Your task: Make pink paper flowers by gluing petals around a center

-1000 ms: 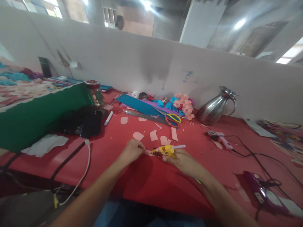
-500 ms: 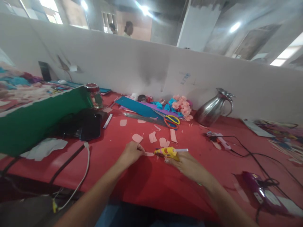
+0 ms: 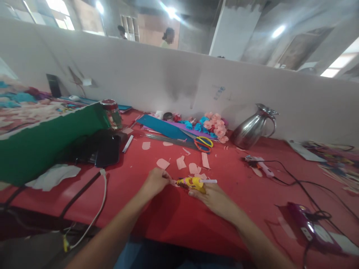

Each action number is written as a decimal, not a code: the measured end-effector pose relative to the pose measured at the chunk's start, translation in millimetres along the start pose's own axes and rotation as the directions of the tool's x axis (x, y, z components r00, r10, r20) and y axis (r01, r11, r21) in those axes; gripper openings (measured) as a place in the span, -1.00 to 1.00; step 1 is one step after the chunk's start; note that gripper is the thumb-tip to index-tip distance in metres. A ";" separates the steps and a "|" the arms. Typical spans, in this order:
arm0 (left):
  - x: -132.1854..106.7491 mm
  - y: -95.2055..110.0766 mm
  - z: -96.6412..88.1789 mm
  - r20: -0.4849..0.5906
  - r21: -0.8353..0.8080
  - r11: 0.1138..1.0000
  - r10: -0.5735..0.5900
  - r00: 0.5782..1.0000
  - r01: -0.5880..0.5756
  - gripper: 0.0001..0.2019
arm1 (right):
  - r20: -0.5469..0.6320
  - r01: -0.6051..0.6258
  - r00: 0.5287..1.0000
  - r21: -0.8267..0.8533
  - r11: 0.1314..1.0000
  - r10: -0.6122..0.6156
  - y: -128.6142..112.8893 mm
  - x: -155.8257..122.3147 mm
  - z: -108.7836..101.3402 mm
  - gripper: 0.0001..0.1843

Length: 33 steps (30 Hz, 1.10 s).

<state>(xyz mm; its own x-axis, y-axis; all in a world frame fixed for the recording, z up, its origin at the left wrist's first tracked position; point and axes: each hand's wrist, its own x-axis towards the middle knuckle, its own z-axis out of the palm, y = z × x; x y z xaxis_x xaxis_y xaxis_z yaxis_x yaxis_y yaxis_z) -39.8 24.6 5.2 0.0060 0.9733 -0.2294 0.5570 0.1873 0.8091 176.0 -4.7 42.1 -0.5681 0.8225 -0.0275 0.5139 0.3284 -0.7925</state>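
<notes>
Item, change noted: the yellow glue gun (image 3: pixel 192 182) is now sitting closer to the left hand (image 3: pixel 155 182) than half a second ago, its nozzle all but meeting the fingertips, where a gap with pale paper was showing before; the right hand (image 3: pixel 213 196) is shifting a little leftward with it, so nozzle and paper are being brought together. Item, left hand: reaching forward on a straight forearm, knuckles up, fingers closed in a pinch on a pink paper piece (image 3: pixel 173 182), though that piece is small and blurred and only its edge seems to be showing. Item, right hand: lying low over the red table cover (image 3: pixel 174 216), fingers curled under and around the gun's body, gripping it, with the white glue stick (image 3: pixel 209 181) jutting from the gun's rear, away from the left hand. Item, surroundings: loose pink petal cut-outs (image 3: pixel 193 168) are lying just beyond both hands; farther beyond them, orange-handled scissors (image 3: pixel 204 142) and a cluster of paper roses (image 3: pixel 215 125); a steel jug (image 3: pixel 251 129) is standing well beyond and to the right of the right hand; a second glue gun (image 3: pixel 260 164) with its black cord is resting to that hand's right; a black phone (image 3: pixel 108 149) is lying beyond and to the left of the left hand.
</notes>
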 end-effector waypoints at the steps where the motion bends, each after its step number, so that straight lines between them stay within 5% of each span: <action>1: 0.1 0.2 0.0 -0.005 0.005 1.000 -0.001 1.000 0.001 -0.88 | -0.002 -0.008 1.000 -0.004 1.000 0.008 0.6 0.5 1.1 -0.66; 9: 1.1 -3.7 1.1 0.006 0.026 1.000 0.008 1.000 -0.008 -0.84 | -0.010 -0.076 0.997 -0.088 0.993 0.075 11.9 7.3 2.6 -0.66; 23: -1.5 -2.2 -1.3 0.042 0.182 0.975 0.118 0.992 -0.124 -0.78 | 0.009 -0.032 0.999 0.016 0.999 0.032 4.4 13.5 -5.2 -0.63; 33: -4.2 0.0 -1.4 -0.006 0.062 0.991 0.116 0.993 -0.116 -0.86 | -0.070 -0.081 0.994 0.045 0.996 0.084 7.7 13.3 -10.4 -0.62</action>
<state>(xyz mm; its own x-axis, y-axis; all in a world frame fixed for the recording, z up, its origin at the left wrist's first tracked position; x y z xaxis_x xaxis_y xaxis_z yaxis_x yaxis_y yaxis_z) -41.0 20.7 6.8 0.0660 0.9893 -0.1304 0.6032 0.0646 0.7950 179.1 13.7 41.9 -0.4763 0.8778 -0.0513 0.5288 0.2393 -0.8143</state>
